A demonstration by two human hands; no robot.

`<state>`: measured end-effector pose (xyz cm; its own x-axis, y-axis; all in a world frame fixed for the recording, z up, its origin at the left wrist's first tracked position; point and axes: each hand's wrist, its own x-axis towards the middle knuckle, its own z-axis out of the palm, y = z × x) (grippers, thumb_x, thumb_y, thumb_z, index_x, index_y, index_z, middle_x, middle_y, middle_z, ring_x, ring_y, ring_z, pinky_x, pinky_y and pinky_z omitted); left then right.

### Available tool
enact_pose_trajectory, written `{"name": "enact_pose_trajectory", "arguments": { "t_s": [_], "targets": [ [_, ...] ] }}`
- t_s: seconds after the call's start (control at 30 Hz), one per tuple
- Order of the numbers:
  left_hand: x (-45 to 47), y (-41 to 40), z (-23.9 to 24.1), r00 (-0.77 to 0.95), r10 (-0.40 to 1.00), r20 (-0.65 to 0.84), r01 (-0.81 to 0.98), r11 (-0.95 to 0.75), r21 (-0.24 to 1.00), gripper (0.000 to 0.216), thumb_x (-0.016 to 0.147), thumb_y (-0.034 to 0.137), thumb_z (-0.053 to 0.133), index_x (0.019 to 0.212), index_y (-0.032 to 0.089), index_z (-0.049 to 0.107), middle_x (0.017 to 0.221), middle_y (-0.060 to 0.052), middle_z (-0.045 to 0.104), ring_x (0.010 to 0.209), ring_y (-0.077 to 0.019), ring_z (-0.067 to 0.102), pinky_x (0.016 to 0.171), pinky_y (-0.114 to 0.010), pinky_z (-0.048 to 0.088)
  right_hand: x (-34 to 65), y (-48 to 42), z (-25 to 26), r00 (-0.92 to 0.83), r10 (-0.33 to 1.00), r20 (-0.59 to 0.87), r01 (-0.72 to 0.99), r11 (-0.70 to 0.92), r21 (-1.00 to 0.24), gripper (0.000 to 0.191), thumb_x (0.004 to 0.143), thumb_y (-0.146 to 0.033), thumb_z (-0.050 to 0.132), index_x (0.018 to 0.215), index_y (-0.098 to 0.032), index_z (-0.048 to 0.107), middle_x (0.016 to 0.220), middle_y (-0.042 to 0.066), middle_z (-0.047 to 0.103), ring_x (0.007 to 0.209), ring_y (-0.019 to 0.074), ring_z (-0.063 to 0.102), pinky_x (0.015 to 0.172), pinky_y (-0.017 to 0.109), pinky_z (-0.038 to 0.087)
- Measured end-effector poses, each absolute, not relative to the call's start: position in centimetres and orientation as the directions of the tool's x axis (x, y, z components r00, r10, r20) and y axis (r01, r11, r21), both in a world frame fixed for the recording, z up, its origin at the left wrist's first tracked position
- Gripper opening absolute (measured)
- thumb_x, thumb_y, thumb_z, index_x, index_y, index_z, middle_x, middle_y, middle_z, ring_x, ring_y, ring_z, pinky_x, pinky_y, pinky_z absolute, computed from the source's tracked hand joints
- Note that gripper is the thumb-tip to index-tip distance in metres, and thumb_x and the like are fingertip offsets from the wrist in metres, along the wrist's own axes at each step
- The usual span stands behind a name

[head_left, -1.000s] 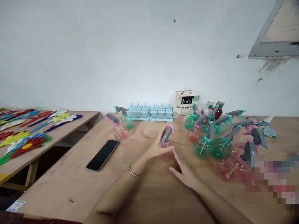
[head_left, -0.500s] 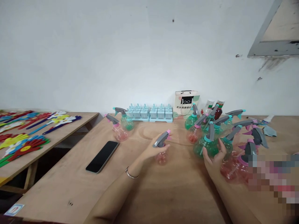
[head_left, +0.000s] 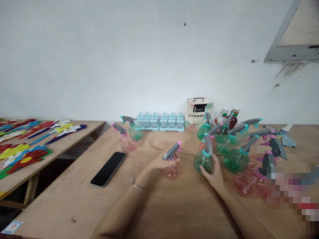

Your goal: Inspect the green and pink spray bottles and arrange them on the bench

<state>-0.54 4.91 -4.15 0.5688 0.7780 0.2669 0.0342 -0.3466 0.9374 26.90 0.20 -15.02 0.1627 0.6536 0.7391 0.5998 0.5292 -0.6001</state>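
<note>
My left hand (head_left: 163, 163) is wrapped round a pink spray bottle (head_left: 171, 172) with a grey trigger head, near the middle of the table. To its right, my right hand (head_left: 214, 174) grips a green spray bottle (head_left: 200, 161) with a turquoise collar, fingers round its lower right side. Both bottles are upright. Behind and right of my right hand stands a group of green and pink spray bottles, among them a green spray bottle (head_left: 235, 163) close to my fingers. At the back left are another pink spray bottle (head_left: 128, 143) and green spray bottle (head_left: 136, 132).
A black phone (head_left: 109, 169) lies left of my left arm. Light-blue popsicle molds (head_left: 171, 123), a paper bag (head_left: 199, 114) and dark-red bottles (head_left: 233, 119) line the wall. Colourful hand-shaped clappers (head_left: 27, 159) cover the left table. The right edge is pixelated.
My right hand has closed on a green spray bottle and brought it left, away from the group, closer to my left hand. My left hand stays round the pink bottle.
</note>
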Motion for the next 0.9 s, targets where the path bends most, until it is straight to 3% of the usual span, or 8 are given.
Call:
{"name": "enact_pose_trajectory", "arguments": {
  "t_s": [0.17, 0.3, 0.4, 0.47, 0.53, 0.63, 0.7, 0.9],
  "targets": [
    [-1.0, 5.0, -3.8, 0.582, 0.764, 0.277, -0.177, -0.213, 0.961, 0.037, 0.078, 0.038, 0.073, 0.11, 0.02, 0.07, 0.113, -0.011, 0.071, 0.096, -0.0237, 0.069, 0.095, -0.039, 0.05, 26.5, 0.1, -15.4, 0.134, 0.682, 0.719, 0.562, 0.545, -0.622, 0.069, 0.085, -0.031, 0.069, 0.145, -0.025, 0.036, 0.143, 0.013, 0.048, 0.134, 0.0304, 0.048, 0.114, 0.056, 0.039],
    [-0.4, 4.3, -3.2, 0.644, 0.735, 0.212, -0.344, 0.03, 0.939, 0.049, 0.08, 0.053, 0.067, 0.112, 0.016, 0.067, 0.107, -0.015, 0.074, 0.102, -0.0323, 0.07, 0.1, -0.049, 0.048, 26.8, 0.2, -15.6, 0.123, 0.703, 0.701, 0.534, 0.548, -0.644, 0.07, 0.085, -0.031, 0.069, 0.146, -0.026, 0.035, 0.147, 0.012, 0.045, 0.138, 0.0302, 0.045, 0.116, 0.058, 0.036],
    [0.5, 3.4, -3.0, 0.652, 0.725, 0.223, -0.491, 0.18, 0.852, 0.058, 0.071, 0.059, 0.072, 0.109, 0.016, 0.067, 0.1, -0.012, 0.075, 0.098, -0.0315, 0.071, 0.101, -0.053, 0.047, 26.9, 0.1, -15.5, 0.127, 0.723, 0.679, 0.511, 0.539, -0.669, 0.07, 0.085, -0.03, 0.069, 0.146, -0.027, 0.034, 0.147, 0.012, 0.045, 0.138, 0.03, 0.044, 0.116, 0.058, 0.036],
    [1.0, 2.6, -3.0, 0.643, 0.741, 0.195, -0.505, 0.218, 0.835, 0.059, 0.066, 0.061, 0.075, 0.102, 0.016, 0.068, 0.089, -0.009, 0.074, 0.089, -0.0274, 0.072, 0.094, -0.047, 0.052, 26.9, 0.1, -15.5, 0.122, 0.735, 0.668, 0.494, 0.538, -0.683, 0.071, 0.085, -0.031, 0.069, 0.146, -0.027, 0.033, 0.148, 0.011, 0.044, 0.138, 0.0301, 0.044, 0.116, 0.058, 0.036],
    [1.3, 1.8, -2.9, 0.599, 0.793, 0.113, -0.47, 0.234, 0.851, 0.049, 0.064, 0.057, 0.077, 0.089, 0.016, 0.069, 0.078, -0.007, 0.072, 0.076, -0.021, 0.07, 0.077, -0.034, 0.055, 27.0, 0.1, -15.6, 0.114, 0.739, 0.664, 0.485, 0.542, -0.687, 0.072, 0.085, -0.031, 0.069, 0.147, -0.028, 0.033, 0.148, 0.011, 0.044, 0.139, 0.0299, 0.043, 0.117, 0.058, 0.035],
    [1.5, 1.1, -2.6, 0.474, 0.88, -0.037, -0.39, 0.247, 0.887, 0.032, 0.067, 0.046, 0.076, 0.073, 0.016, 0.066, 0.07, -0.005, 0.07, 0.063, -0.0141, 0.064, 0.056, -0.021, 0.046, 27.1, 0.1, -15.7, 0.103, 0.732, 0.673, 0.488, 0.552, -0.675, 0.071, 0.085, -0.031, 0.069, 0.146, -0.028, 0.033, 0.149, 0.011, 0.043, 0.14, 0.0292, 0.043, 0.118, 0.057, 0.034],
    [1.7, 1.1, -2.6, 0.453, 0.887, -0.087, -0.351, 0.267, 0.898, 0.031, 0.065, 0.043, 0.077, 0.073, 0.015, 0.067, 0.071, -0.006, 0.071, 0.065, -0.0146, 0.065, 0.054, -0.021, 0.043, 27.2, 0.1, -15.7, 0.101, 0.731, 0.674, 0.493, 0.552, -0.672, 0.071, 0.085, -0.031, 0.069, 0.146, -0.027, 0.033, 0.148, 0.012, 0.044, 0.139, 0.0292, 0.044, 0.117, 0.057, 0.034],
    [2.0, 1.9, -3.3, 0.57, 0.819, -0.062, -0.344, 0.306, 0.888, 0.033, 0.064, 0.04, 0.077, 0.085, 0.015, 0.072, 0.087, -0.01, 0.076, 0.075, -0.0189, 0.069, 0.071, -0.028, 0.05, 27.1, -0.1, -15.3, 0.096, 0.746, 0.659, 0.5, 0.537, -0.68, 0.071, 0.086, -0.033, 0.068, 0.147, -0.027, 0.032, 0.149, 0.012, 0.043, 0.139, 0.03, 0.043, 0.116, 0.059, 0.035]
  ]
}}
